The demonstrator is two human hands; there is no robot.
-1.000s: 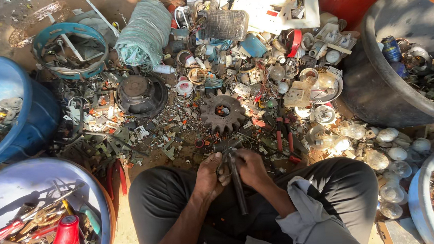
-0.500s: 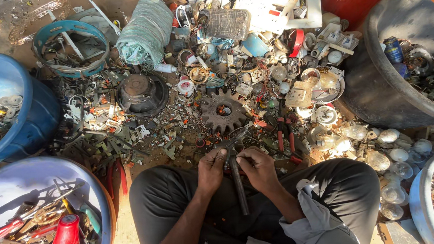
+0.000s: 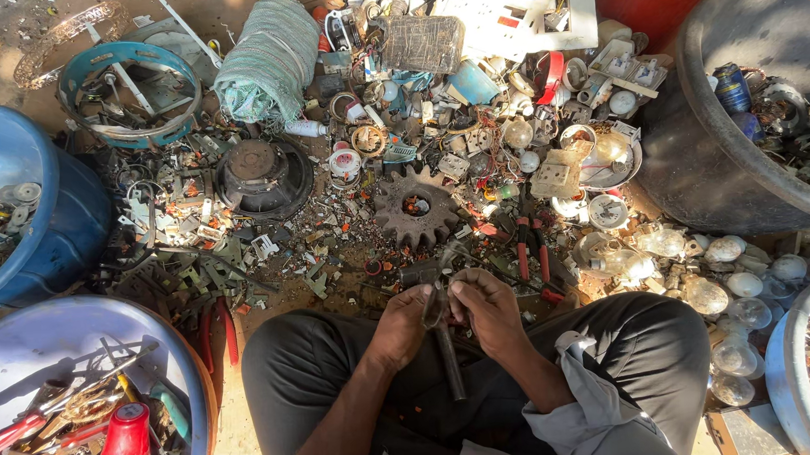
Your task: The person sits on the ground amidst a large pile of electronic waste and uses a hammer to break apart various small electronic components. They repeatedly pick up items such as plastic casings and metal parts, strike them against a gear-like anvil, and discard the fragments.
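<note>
I sit cross-legged in dark trousers before a heap of scrap on the ground. My left hand [image 3: 399, 322] and my right hand [image 3: 490, 308] meet over my lap and close on a small metal part [image 3: 435, 302] held between them. A dark hammer [image 3: 447, 356] lies below the hands, its handle running down between my legs; its head is hidden under my fingers. A rusty toothed gear [image 3: 415, 205] lies on the ground just beyond my hands. Red-handled pliers [image 3: 530, 245] lie to the right of it.
A blue barrel [image 3: 49, 214] stands at left, a pale basin [image 3: 167, 351] of tools and a red cap at lower left, a large black tub [image 3: 696, 138] at right. A speaker [image 3: 262, 176], rolled mesh [image 3: 269, 57], bulbs [image 3: 722, 285] and wire bits cover the ground.
My hands stay together over my lap and have shifted only slightly around the small part. The view has drifted a little downward.
</note>
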